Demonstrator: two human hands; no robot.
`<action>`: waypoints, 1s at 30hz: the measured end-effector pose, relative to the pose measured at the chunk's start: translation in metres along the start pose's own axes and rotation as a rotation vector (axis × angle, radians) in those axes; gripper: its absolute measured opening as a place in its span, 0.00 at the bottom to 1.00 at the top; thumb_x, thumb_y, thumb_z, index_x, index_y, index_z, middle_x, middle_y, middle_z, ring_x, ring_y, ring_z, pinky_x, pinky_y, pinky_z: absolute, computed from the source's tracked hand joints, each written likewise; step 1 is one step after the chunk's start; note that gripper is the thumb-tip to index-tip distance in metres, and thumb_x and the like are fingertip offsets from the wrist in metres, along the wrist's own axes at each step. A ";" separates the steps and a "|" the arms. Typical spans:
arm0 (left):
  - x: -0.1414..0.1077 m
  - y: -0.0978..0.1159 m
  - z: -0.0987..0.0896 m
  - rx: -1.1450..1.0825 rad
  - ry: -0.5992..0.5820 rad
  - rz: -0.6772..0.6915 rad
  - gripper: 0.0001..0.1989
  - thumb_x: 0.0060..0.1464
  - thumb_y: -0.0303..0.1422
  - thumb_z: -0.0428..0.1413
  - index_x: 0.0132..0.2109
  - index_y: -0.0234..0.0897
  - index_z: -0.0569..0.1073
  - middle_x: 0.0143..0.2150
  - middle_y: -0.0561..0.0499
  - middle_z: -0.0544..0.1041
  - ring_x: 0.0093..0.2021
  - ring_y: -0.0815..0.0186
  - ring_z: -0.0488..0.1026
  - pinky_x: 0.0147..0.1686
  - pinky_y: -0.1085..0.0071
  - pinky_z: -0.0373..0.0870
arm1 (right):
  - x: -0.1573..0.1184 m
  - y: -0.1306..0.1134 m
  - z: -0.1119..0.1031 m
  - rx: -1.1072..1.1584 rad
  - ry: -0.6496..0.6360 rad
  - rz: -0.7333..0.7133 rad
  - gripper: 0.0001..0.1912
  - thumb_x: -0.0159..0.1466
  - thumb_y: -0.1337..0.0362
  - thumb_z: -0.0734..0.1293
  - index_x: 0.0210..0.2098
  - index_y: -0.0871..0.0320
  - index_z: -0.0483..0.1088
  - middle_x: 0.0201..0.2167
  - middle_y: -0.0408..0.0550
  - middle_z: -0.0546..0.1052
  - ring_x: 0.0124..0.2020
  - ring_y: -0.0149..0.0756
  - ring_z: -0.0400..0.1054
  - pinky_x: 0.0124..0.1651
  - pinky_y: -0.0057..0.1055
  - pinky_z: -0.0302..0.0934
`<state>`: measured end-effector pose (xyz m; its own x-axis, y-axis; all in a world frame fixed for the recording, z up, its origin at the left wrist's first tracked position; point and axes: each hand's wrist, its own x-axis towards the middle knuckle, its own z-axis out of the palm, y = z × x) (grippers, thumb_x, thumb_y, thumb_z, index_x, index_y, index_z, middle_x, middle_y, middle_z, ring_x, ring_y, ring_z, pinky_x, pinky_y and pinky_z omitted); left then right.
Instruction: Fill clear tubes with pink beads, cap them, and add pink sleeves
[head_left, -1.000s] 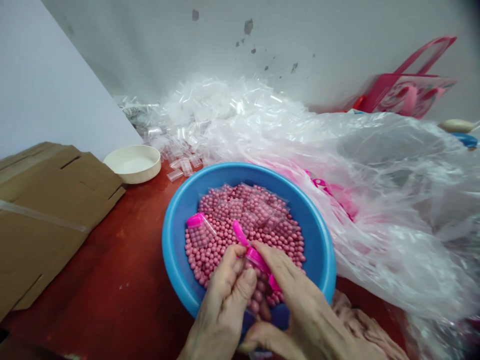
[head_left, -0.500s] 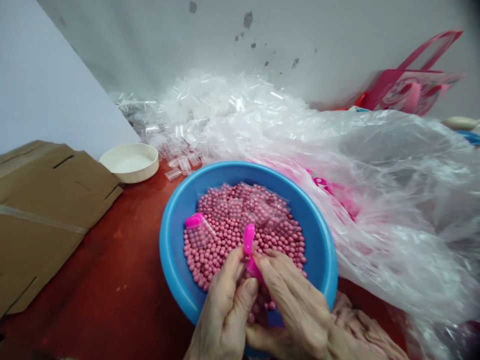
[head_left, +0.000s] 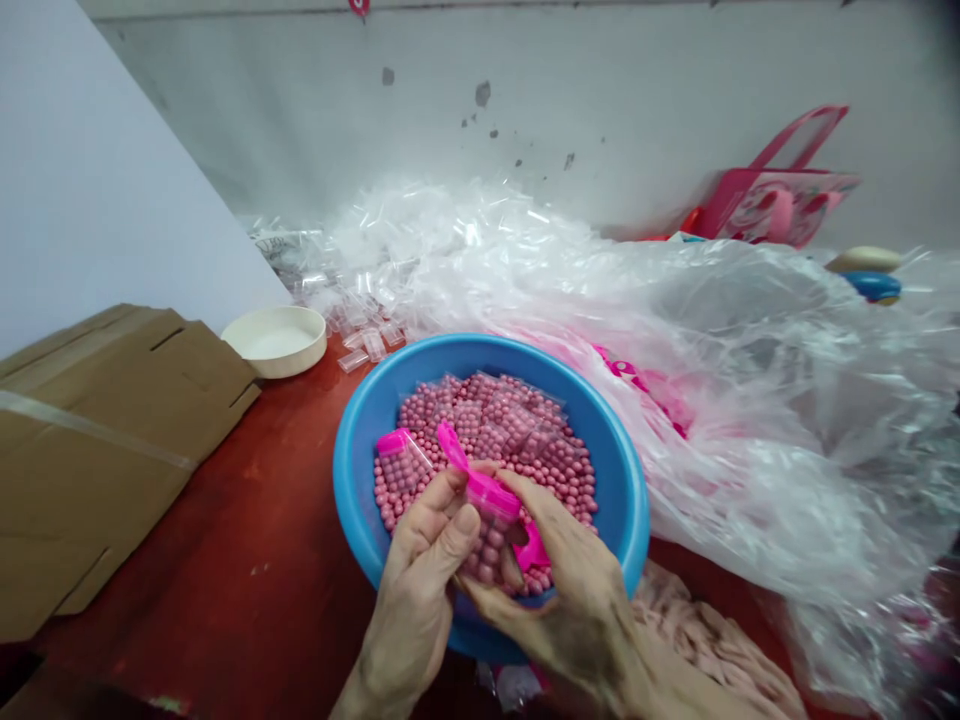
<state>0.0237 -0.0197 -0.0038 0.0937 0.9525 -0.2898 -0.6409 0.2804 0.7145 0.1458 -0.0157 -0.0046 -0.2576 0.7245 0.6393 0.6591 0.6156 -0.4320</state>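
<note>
The left hand (head_left: 416, 565) and right hand (head_left: 577, 625) were both closed in a pinch on a pink-topped bag (head_left: 484, 495), which lay between them. Its long axis ran from upper left to lower right, its lower end nearer the right hand. It sat over pink beads (head_left: 559, 480) in a blue basin (head_left: 487, 347), at lower centre; a second bag (head_left: 401, 465) lay left of it.

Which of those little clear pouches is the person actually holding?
The pink-topped pouch pinched between the left hand and right hand; the other pink-topped pouch lies untouched on the pink beads in the blue bowl.
</note>
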 end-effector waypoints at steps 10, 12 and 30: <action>0.001 -0.008 -0.004 0.225 -0.015 0.077 0.16 0.51 0.36 0.60 0.48 0.39 0.73 0.39 0.52 0.77 0.29 0.73 0.70 0.28 0.80 0.67 | -0.008 0.010 0.004 -0.014 0.040 -0.153 0.30 0.56 0.66 0.68 0.56 0.65 0.57 0.37 0.56 0.77 0.38 0.46 0.72 0.39 0.39 0.70; 0.002 -0.005 -0.003 0.192 -0.022 0.068 0.16 0.52 0.35 0.59 0.48 0.39 0.72 0.37 0.52 0.77 0.30 0.72 0.71 0.28 0.81 0.67 | -0.001 0.015 -0.008 0.083 -0.065 -0.108 0.29 0.57 0.58 0.69 0.54 0.63 0.60 0.39 0.55 0.76 0.39 0.45 0.72 0.39 0.39 0.69; 0.001 0.000 0.000 0.066 -0.301 -0.040 0.10 0.54 0.31 0.57 0.43 0.33 0.76 0.23 0.51 0.76 0.22 0.73 0.70 0.23 0.80 0.67 | 0.041 0.032 -0.022 1.340 -0.350 0.727 0.16 0.60 0.54 0.65 0.29 0.59 0.78 0.27 0.46 0.78 0.28 0.30 0.71 0.35 0.26 0.65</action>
<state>0.0233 -0.0184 -0.0043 0.3454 0.9303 -0.1235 -0.5827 0.3158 0.7488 0.1718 0.0269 0.0215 -0.4460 0.8940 -0.0423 -0.3264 -0.2064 -0.9224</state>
